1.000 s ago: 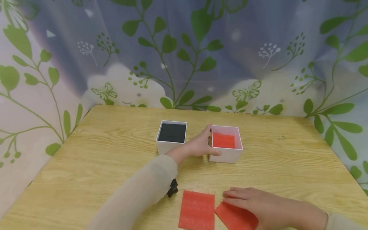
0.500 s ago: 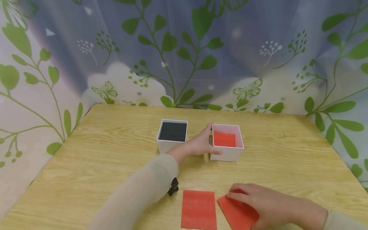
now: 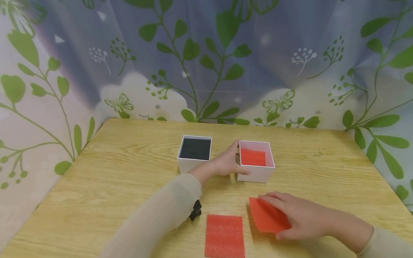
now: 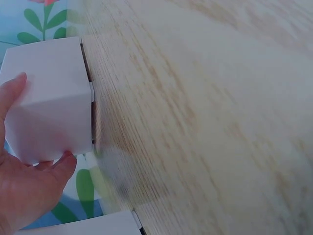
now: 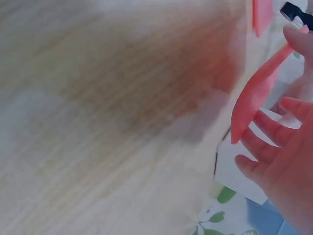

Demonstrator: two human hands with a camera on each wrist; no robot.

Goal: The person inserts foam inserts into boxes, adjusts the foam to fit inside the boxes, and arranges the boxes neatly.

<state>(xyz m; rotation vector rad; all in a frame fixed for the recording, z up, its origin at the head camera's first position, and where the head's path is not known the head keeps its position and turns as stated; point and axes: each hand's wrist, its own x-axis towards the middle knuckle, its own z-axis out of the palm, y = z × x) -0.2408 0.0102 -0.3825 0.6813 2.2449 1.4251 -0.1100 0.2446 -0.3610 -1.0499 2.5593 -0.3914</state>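
Note:
In the head view my left hand (image 3: 226, 161) grips the near-left side of a white square box (image 3: 255, 174), thumb on the front wall. Inside that box lies a red felt-like cloth (image 3: 253, 157). My right hand (image 3: 303, 216) pinches another red felt-like cloth (image 3: 266, 218), bent and raised off the table; the right wrist view has this cloth (image 5: 255, 98) between thumb and fingers. A third red cloth (image 3: 224, 235) lies flat at the front. The left wrist view catches the box's outer walls (image 4: 49, 122), with fingertips and thumb against them.
Left of the gripped box stands a second white box (image 3: 188, 166), holding a black sheet or stack (image 3: 195, 149). Both stand on a wooden table (image 3: 129, 157). A leaf-patterned curtain (image 3: 206, 82) closes off the back. A black strap (image 3: 195, 210) hangs at my left wrist.
My right hand has taken hold of the red cloth beneath it and lifted it from the table, slightly forward. My left hand has kept its grip on the box.

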